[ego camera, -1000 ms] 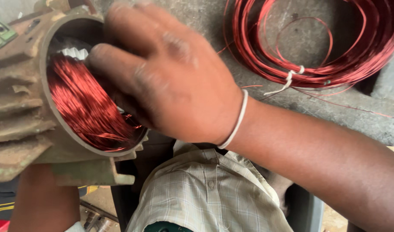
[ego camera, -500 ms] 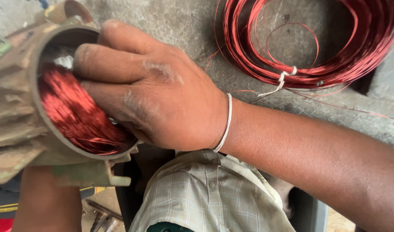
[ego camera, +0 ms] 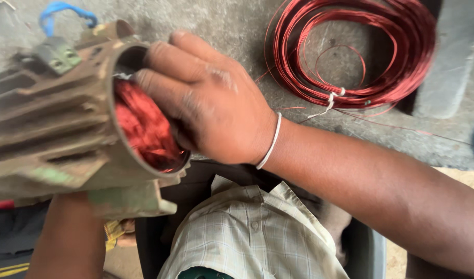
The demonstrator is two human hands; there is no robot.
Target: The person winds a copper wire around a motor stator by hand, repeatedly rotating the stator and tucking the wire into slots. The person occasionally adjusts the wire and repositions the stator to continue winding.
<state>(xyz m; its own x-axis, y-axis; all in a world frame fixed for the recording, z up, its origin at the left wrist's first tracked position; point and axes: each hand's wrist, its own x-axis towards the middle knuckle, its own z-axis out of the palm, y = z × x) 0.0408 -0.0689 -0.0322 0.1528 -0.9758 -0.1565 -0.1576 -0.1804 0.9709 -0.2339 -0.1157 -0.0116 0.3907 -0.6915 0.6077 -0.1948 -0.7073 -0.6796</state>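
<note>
My right hand (ego camera: 211,108) reaches into the open end of a worn greenish motor housing (ego camera: 56,134). Its fingers curl over the rim and press on the red copper winding (ego camera: 144,129) inside; the fingertips are hidden in the bore. A thin white band (ego camera: 270,142) circles that wrist. My left forearm (ego camera: 69,237) rises from below to the underside of the housing, and the left hand itself is hidden behind it. The housing lies on its side above my lap, opening towards the right.
A loose coil of red enamelled wire (ego camera: 350,57), tied with a white strip, lies on the concrete floor (ego camera: 221,20) at upper right. A grey block (ego camera: 448,67) sits beside it. A blue wire loop (ego camera: 66,10) shows at top left. My checked shirt (ego camera: 247,237) fills the bottom centre.
My right hand has slid further left into the housing opening, covering more of the red winding. The housing has turned slightly, showing more of its ribbed side.
</note>
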